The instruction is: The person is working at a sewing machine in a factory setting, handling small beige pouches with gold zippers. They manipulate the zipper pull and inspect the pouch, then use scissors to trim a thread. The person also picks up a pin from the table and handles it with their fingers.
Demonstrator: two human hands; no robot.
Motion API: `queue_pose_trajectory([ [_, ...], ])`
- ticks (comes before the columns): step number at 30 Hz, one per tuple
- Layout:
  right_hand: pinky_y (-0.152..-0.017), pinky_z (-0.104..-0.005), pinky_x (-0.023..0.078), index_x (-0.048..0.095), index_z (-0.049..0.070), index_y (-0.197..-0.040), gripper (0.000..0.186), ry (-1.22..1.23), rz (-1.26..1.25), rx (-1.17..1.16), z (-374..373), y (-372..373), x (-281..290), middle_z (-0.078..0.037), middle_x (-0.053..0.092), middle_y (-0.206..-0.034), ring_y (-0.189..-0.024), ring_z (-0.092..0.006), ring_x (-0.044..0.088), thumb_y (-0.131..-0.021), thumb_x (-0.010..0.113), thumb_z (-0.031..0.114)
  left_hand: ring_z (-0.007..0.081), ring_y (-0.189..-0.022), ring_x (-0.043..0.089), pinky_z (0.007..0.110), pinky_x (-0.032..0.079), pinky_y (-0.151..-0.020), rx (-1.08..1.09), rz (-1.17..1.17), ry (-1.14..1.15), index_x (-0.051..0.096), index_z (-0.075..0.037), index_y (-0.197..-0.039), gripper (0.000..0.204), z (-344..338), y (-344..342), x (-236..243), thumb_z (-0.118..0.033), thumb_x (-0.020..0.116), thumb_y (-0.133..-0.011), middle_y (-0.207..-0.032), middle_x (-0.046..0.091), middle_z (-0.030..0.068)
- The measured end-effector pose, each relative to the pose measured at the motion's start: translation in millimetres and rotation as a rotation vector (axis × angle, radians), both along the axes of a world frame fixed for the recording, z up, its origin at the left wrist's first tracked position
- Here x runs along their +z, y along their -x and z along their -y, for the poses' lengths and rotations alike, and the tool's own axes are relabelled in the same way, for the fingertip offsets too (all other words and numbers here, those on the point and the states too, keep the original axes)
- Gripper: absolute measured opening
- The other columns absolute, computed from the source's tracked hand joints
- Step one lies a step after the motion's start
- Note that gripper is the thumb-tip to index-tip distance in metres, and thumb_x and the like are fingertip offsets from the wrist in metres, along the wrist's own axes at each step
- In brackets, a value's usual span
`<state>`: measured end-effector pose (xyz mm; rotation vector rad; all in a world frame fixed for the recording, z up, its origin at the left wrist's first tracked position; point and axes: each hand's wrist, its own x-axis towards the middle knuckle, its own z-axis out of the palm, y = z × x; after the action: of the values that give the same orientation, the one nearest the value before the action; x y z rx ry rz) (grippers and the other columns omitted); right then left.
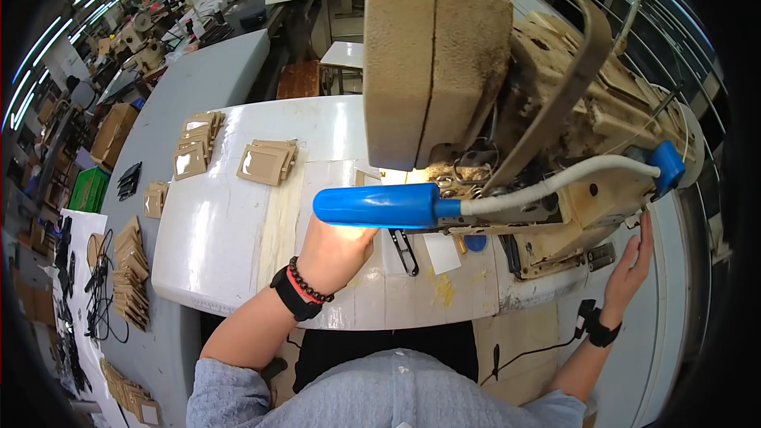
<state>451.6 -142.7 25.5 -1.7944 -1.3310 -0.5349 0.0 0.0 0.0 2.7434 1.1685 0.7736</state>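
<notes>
A worn beige industrial sewing machine [507, 95] fills the upper centre and right of the frame, standing on a white worktable [222, 238] that spans the middle. A blue-shaded lamp on a white flexible neck [376, 206] crosses the centre of the frame. Beneath it lies the left hand [337, 250], resting on the table under the lamp's light; its fingers are hidden by the shade, so their pose cannot be told. At right of centre the right hand [634, 265] is open with fingers spread, fingertips touching the machine's right end. Stacks of tan leather pieces with clear windows [265, 162] sit upper left on the table. Small black thread snips [404, 252] lie just right of the left hand.
</notes>
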Motion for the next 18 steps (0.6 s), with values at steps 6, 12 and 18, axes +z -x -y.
queue_pose_trajectory([
  [6, -0.107, -0.0329, 0.036, 0.054, 0.000, -0.136, 0.048, -0.041, 0.001, -0.041, -8, -111, 126, -0.014, 0.056, -0.135, -0.126, -0.0224, 0.052, -0.104, 0.045, 0.036, 0.0181, -0.077, 0.066, 0.034, 0.053, -0.068, -0.001, 0.693, 0.343, 0.063, 0.005, -0.095, 0.023, -6, 11, 29, -0.017, 0.068, -0.089, -0.081, 0.066, 0.0070],
  [12, -0.096, -0.0271, 0.042, 0.058, -0.005, -0.124, 0.053, 0.367, 0.021, -0.048, -88, -186, 213, -0.014, 0.066, -0.115, -0.109, -0.0172, 0.059, -0.103, 0.045, 0.041, 0.0107, -0.048, 0.051, 0.024, 0.035, -0.042, 0.098, 0.776, 1.256, 0.060, -0.006, -0.091, 0.029, -36, 14, 29, -0.030, 0.047, -0.101, -0.060, 0.057, 0.0051],
  [18, -0.105, -0.0315, 0.038, 0.052, -0.008, -0.133, 0.056, -0.247, 0.053, -0.031, -77, -222, 118, -0.021, 0.060, -0.131, -0.124, -0.0262, 0.055, -0.105, 0.039, 0.040, 0.0065, -0.043, 0.027, 0.024, 0.021, -0.040, -0.025, 0.853, 1.640, 0.045, -0.014, -0.070, 0.035, -54, 6, -8, -0.033, 0.047, -0.100, -0.051, 0.033, -0.0045],
])
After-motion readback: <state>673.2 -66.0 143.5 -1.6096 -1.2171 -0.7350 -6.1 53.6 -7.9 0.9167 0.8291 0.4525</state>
